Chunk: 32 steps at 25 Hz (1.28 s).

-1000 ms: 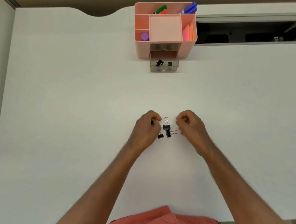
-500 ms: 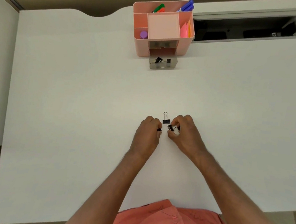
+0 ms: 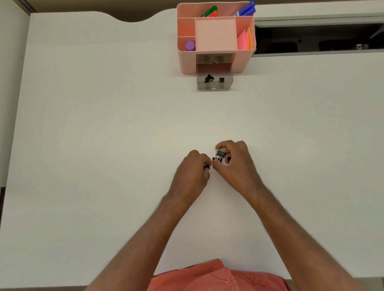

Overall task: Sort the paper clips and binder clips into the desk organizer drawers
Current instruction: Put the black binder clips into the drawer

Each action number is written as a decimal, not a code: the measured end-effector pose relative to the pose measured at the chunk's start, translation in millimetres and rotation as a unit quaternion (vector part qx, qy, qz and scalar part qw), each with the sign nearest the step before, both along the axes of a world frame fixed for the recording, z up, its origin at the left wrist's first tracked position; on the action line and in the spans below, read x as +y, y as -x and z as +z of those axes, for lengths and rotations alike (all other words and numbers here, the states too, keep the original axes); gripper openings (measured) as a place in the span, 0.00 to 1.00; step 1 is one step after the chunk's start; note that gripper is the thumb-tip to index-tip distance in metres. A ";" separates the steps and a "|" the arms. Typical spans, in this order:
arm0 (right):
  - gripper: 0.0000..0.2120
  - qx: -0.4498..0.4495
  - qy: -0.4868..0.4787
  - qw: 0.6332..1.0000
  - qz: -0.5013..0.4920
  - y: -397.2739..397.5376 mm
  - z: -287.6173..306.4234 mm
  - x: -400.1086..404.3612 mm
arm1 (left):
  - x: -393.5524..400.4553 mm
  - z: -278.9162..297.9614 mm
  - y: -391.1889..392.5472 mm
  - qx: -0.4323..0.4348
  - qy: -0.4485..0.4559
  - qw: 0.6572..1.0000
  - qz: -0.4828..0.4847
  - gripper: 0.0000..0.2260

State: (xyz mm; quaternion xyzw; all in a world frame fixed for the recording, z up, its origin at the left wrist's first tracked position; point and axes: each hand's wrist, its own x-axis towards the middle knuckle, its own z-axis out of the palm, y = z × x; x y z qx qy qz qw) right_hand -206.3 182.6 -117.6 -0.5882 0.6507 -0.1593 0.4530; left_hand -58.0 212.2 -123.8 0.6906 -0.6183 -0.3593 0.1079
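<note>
A pink desk organizer (image 3: 243, 63) stands at the far edge of the white desk. Its lower clear drawer (image 3: 214, 86) is pulled out and holds a few black binder clips (image 3: 208, 78). The drawer above it is closed. Mid-desk, my right hand (image 3: 236, 166) pinches black binder clips (image 3: 219, 153) between its fingertips. My left hand (image 3: 193, 173) sits just left of it, fingers curled on a small black binder clip (image 3: 206, 167) that is mostly hidden. The two hands almost touch.
The organizer's top compartments hold markers (image 3: 246, 9), pink sticky notes (image 3: 242, 41) and a purple cap (image 3: 190, 45). A cable slot (image 3: 325, 41) lies open in the desk to the organizer's right. My orange shirt (image 3: 219, 288) shows at the near edge.
The loose binder clips that lay on the desk between my hands are now in my fingers. My right hand moved left and closed on them; my left hand closed on one.
</note>
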 end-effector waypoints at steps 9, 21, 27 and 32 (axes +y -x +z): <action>0.14 0.110 0.100 0.981 0.124 -4.3 -5.8 0.1 | -1.9 0.4 -11.9 0.077 -0.014 0.993 0.086 0.09; 0.05 -0.111 -0.139 0.974 -0.139 2.7 3.9 -23.3 | -16.1 14.9 -31.4 0.497 -0.180 0.767 0.363 0.11; 0.19 0.107 -0.015 0.994 0.003 -7.2 0.6 -5.5 | -21.6 14.1 -25.3 0.414 -0.141 0.829 0.348 0.09; 0.10 0.080 -0.034 0.996 -0.010 -6.2 0.3 -6.1 | -41.6 29.4 -19.3 0.319 -0.045 0.903 0.283 0.14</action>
